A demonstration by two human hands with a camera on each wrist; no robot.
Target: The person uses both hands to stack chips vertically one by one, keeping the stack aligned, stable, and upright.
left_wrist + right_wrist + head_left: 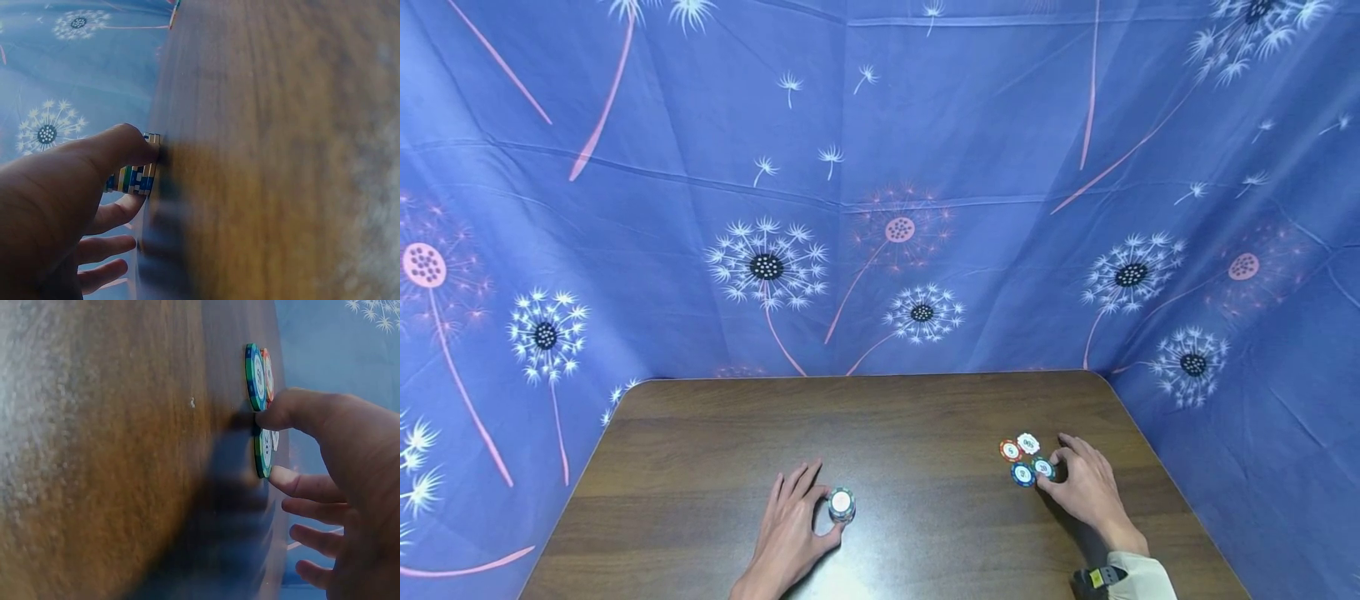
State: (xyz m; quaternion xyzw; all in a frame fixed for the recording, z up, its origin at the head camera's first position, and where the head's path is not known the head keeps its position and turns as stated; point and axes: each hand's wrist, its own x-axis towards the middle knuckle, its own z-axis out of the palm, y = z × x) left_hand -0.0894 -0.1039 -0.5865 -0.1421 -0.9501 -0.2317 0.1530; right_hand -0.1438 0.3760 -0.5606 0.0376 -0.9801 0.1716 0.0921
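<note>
Thumb and index finger of my left hand [790, 529] pinch a short stack of poker chips [842, 503] standing on the table. In the left wrist view the stack's striped edges [132, 180] show blue, green and yellow bands between thumb and finger. Farther right, my right hand [1086, 487] pinches a green poker chip [1042, 468] by its rim, the other fingers held off it. This chip lies flat in a close cluster with a blue chip [1022, 474], a red chip [1011, 451] and a white chip [1028, 443].
Both hands work over a brown wooden table [910, 417] with rounded far corners. Behind it and along its sides hangs a blue cloth [1000, 275] with a dandelion print. A dark band with a small yellow-marked device [1105, 576] sits at the right sleeve [1138, 577].
</note>
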